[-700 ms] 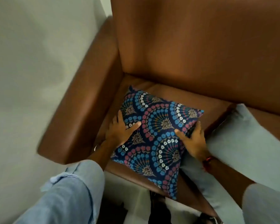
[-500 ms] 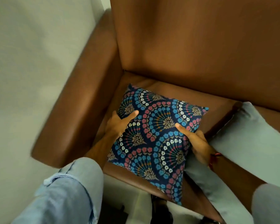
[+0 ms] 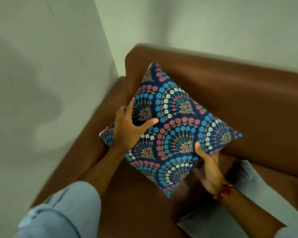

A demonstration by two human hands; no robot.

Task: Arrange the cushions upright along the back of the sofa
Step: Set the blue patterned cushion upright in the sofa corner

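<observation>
A dark blue cushion (image 3: 175, 131) with a floral fan pattern hangs in the air over the left end of the brown leather sofa (image 3: 248, 103), tilted like a diamond in front of the backrest. My left hand (image 3: 131, 127) grips its left side, thumb across the front. My right hand (image 3: 208, 170) holds its lower right edge from below. A plain pale grey cushion (image 3: 258, 182) lies flat on the seat to the right, partly under my right forearm.
The sofa's left armrest (image 3: 93, 148) runs along a pale wall (image 3: 46, 83), which meets the wall behind the backrest in a corner. Brown seat (image 3: 141, 203) shows below the lifted cushion.
Both hands have lifted the patterned cushion off the seat and raised it toward the backrest, turning it more upright. The view has swung up to show the wall behind.
</observation>
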